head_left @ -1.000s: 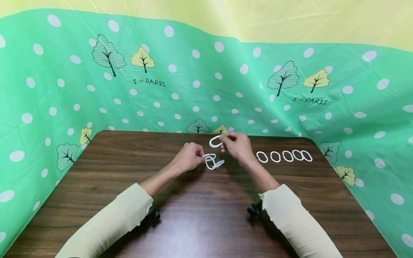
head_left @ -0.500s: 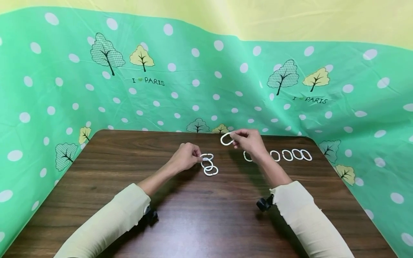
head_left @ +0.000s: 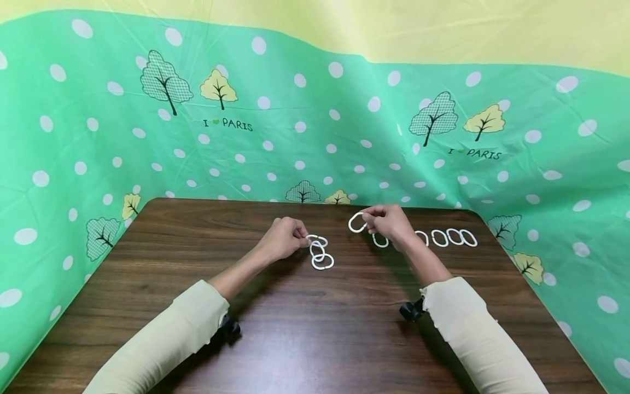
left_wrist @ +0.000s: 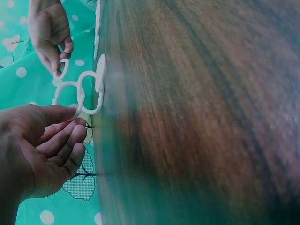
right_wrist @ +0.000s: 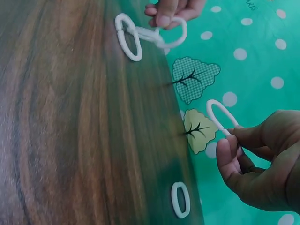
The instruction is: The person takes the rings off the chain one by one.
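Observation:
My left hand (head_left: 285, 238) pinches the top link of a short chain of white oval plastic links between thumb and forefinger, over the far middle of the table. Below it hang a middle link and a lowest link (left_wrist: 100, 77), which rests close on the wood in the left wrist view. To the right, my right hand (head_left: 391, 223) pinches a single loose white link (right_wrist: 228, 112) by one end with thumb and fingertips, raised above the table and apart from the chain. The other fingers of both hands are loosely curled.
A row of several more white links (head_left: 432, 236) lies along the table's far right, partly hidden behind my right hand and wrist. The dark wooden table (head_left: 315, 328) ends at a green dotted cloth (head_left: 275, 148) hanging behind and at both sides.
My right hand has moved right, away from the chain, carrying the single link, and has come slightly lower in the last half second. The chain's lower links have swung into a straighter line.

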